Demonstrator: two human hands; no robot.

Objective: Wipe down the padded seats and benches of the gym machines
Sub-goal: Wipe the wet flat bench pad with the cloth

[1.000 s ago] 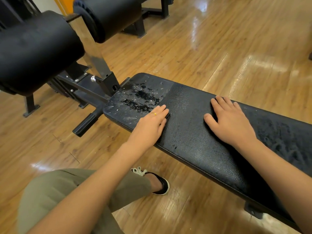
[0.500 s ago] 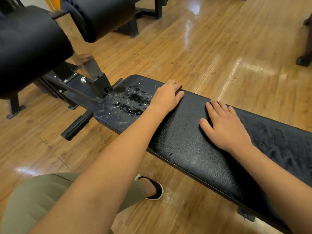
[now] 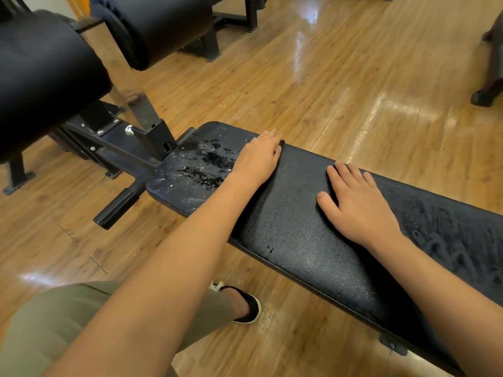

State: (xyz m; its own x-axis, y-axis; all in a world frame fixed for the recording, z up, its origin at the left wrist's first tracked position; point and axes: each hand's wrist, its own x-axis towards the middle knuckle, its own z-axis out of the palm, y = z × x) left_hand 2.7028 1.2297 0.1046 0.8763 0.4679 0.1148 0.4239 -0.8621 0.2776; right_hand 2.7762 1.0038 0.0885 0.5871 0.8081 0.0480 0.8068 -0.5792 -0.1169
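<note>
A long black padded bench point(image 3: 299, 240) runs from the middle left to the lower right. Its left end is worn, with wet dark patches point(image 3: 209, 164) and white flecks. My left hand point(image 3: 257, 159) lies palm down near the bench's far edge, just right of those patches. A small dark edge shows at its fingertips; I cannot tell what it is. My right hand point(image 3: 356, 205) rests flat on the pad further right, fingers spread. The bench's right part point(image 3: 449, 232) looks damp and streaked.
Two thick black roller pads point(image 3: 40, 83) point(image 3: 163, 25) on a metal post stand at the upper left, above the bench's black frame and a handle point(image 3: 117, 208). Wood floor surrounds the bench. My knee and shoe point(image 3: 245, 308) are below. A dark shape point(image 3: 490, 77) sits at the right edge.
My left hand slid across the pad from the near edge to the far edge, then stayed there. My right hand kept its place on the bench.
</note>
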